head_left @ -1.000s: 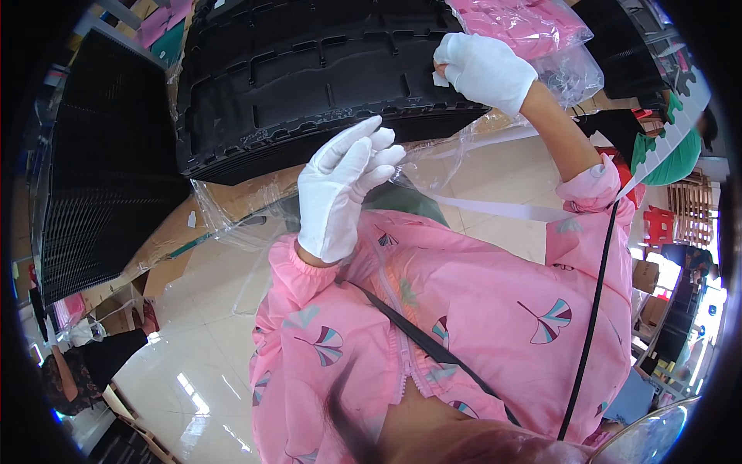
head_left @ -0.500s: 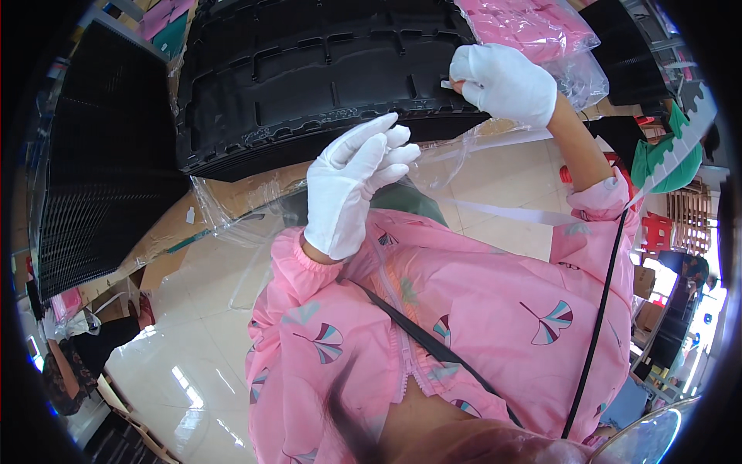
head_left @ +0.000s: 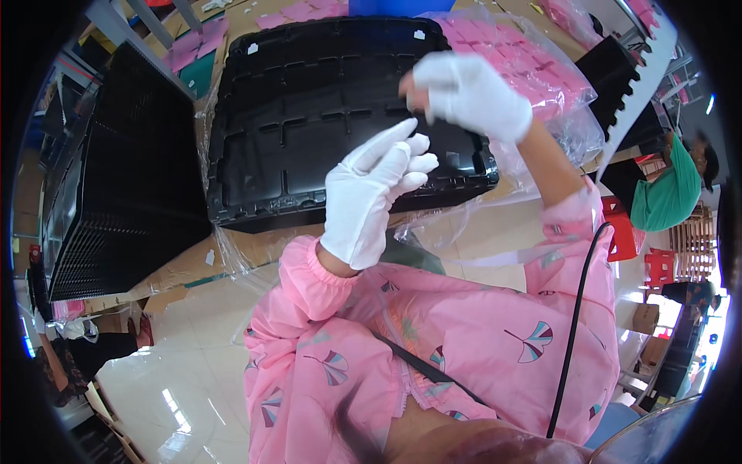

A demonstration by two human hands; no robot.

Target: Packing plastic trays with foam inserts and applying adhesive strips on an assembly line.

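A black molded plastic tray [head_left: 309, 155] with raised ribs lies before me, atop a dark stack. Small white pieces [head_left: 253, 48] mark its far corners, and a small pale square [head_left: 453, 159] sits near its right near corner. My left hand [head_left: 359, 205], white-gloved, hovers over the tray's near edge; its fingers are loosely bent and apart, with nothing visible in them. Above the right part of the tray is my right hand [head_left: 471, 97], gloved with bare fingertips. Motion smears those fingers, so anything in them is hidden.
A tall stack of black trays [head_left: 131, 185] stands at left. Pink sheets in clear plastic [head_left: 518, 66] lie at right. A white toothed strip [head_left: 638, 89] rises beside my right arm. A person in green [head_left: 665, 185] is farther right, near red stools [head_left: 618, 232].
My right hand has left the tray's right near corner and moved inward over it. A pale square now shows near that corner. The view has shifted, revealing more of the tray's far side.
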